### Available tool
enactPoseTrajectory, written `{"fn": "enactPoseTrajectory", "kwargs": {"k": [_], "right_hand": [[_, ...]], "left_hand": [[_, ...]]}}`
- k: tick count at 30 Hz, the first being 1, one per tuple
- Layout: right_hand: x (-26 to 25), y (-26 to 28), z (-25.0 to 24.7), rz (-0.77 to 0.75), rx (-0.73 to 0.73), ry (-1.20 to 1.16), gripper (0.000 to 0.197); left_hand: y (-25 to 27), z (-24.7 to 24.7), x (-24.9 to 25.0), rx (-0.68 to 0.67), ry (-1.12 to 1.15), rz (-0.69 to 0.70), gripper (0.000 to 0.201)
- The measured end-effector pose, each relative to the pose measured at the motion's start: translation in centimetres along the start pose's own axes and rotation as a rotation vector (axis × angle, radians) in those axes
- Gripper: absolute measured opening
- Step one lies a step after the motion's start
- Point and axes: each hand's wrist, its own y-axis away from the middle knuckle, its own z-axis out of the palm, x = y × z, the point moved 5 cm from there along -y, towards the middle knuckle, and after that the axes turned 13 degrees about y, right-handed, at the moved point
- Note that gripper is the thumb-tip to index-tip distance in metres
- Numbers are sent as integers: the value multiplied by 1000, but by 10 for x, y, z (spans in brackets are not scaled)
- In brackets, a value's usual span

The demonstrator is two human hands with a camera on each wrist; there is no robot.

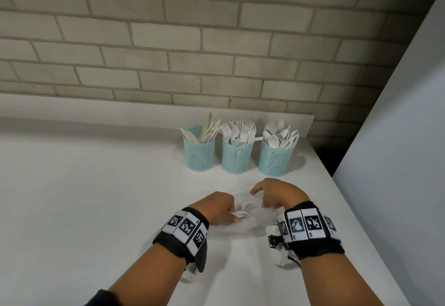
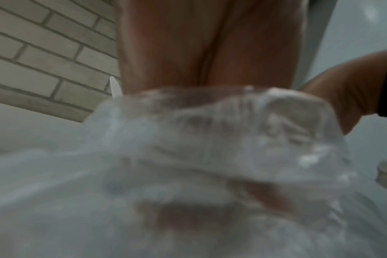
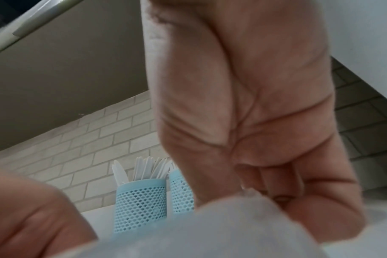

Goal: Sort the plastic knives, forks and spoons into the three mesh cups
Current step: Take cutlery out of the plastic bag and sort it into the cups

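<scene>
Three light-blue mesh cups stand in a row at the back of the white counter: the left cup [image 1: 199,151] holds knives, the middle cup [image 1: 236,156] holds forks, the right cup [image 1: 275,158] holds spoons. In front of them lies a crumpled clear plastic bag [image 1: 243,219]. My left hand [image 1: 222,209] grips the bag's left side with curled fingers, and the bag [image 2: 210,157] fills the left wrist view. My right hand [image 1: 274,193] pinches the bag's right edge [image 3: 250,192]. White cutlery [image 1: 240,213] shows faintly beside my left fingers; its kind is unclear.
A brick wall [image 1: 168,52] runs behind the counter [image 1: 84,197]. A tall white panel [image 1: 397,137] stands at the right, just past the counter's right edge. The knife cup [image 3: 139,204] and the fork cup [image 3: 180,192] show in the right wrist view.
</scene>
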Motion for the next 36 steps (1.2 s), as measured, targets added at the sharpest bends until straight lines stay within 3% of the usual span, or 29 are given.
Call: {"fn": "enactPoseTrajectory", "kwargs": {"k": [7, 11, 16, 18, 22, 26, 30, 36], "right_hand": [[12, -1, -1, -8, -6, -12, 60], [16, -2, 6, -13, -66, 4, 62], [9, -2, -3, -46, -2, -23, 67], [3, -1, -18, -106, 137, -133, 60], [-11, 5, -48, -252, 361, -620, 35], [-24, -1, -51, -293, 345, -914, 24], [-28, -9, -48, -301, 338, -1040, 13], [-21, -14, -44, -224, 323, -1148, 12]], "left_hand": [[3, -11, -11, 28, 113, -12, 25], [5, -17, -14, 22, 541, -29, 9], [10, -32, -6, 90, 812, 34, 15], [11, -37, -2, 111, 921, 69, 18], [7, -45, 4, 159, 1116, 107, 20], [2, -45, 9, 127, 1257, 87, 16], [3, -44, 10, 117, 1313, 78, 20], [4, -43, 2, 125, 1398, 54, 23]]}}
